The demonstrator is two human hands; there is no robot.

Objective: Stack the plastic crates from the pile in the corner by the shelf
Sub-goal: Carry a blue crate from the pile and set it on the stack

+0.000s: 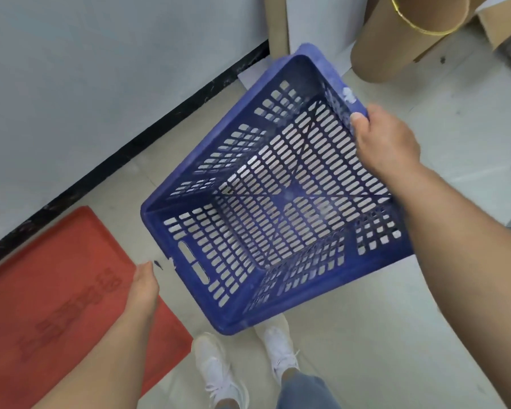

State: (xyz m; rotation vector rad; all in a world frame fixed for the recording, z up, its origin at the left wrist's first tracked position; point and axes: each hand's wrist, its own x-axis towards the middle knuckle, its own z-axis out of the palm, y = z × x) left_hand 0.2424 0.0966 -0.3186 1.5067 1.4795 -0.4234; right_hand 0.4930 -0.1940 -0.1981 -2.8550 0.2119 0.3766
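We hold the blue slotted crate (278, 196) tilted in the air above the tiled floor (366, 335), nothing inside it. Our right hand (387, 143) grips its far rim, thumb hooked over the edge. Our left hand (143, 286) hangs just beside the near rim, fingers straight, over a red mat (56, 290).
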